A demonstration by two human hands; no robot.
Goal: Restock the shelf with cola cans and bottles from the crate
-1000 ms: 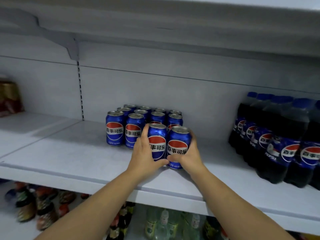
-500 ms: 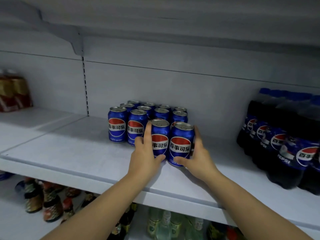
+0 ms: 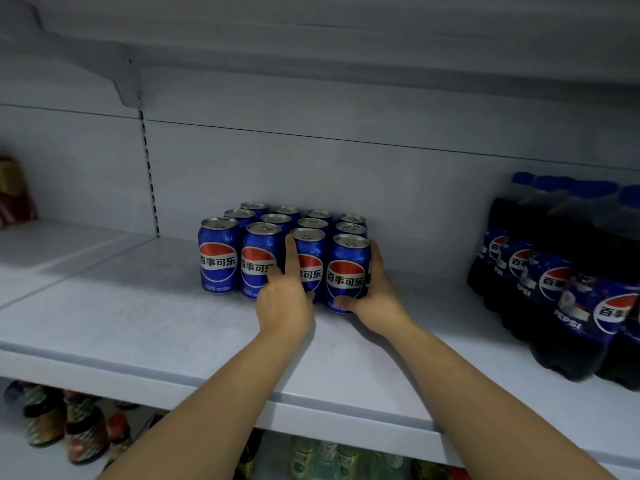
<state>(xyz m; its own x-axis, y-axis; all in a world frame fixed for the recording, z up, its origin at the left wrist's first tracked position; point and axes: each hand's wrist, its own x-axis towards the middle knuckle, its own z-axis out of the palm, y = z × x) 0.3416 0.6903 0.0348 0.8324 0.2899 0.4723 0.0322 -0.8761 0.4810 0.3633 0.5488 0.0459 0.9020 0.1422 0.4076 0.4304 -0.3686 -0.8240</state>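
On the shelf (image 3: 138, 323), left hand (image 3: 285, 299) straight-fingered against one cola can (image 3: 312, 252), right hand (image 3: 378, 295) wrapped round end can (image 3: 346, 268)

I see the cola cans (image 3: 258, 258) in deep blue with silver tops, each bearing a round red, white and blue emblem with blue characters on its white band. The bottles (image 3: 561, 271) are near black, with blue caps and blue labels carrying the same emblem. The shelf (image 3: 138, 323) is pale grey-white. The patterned bottles (image 3: 83, 427) below show red, green and black.
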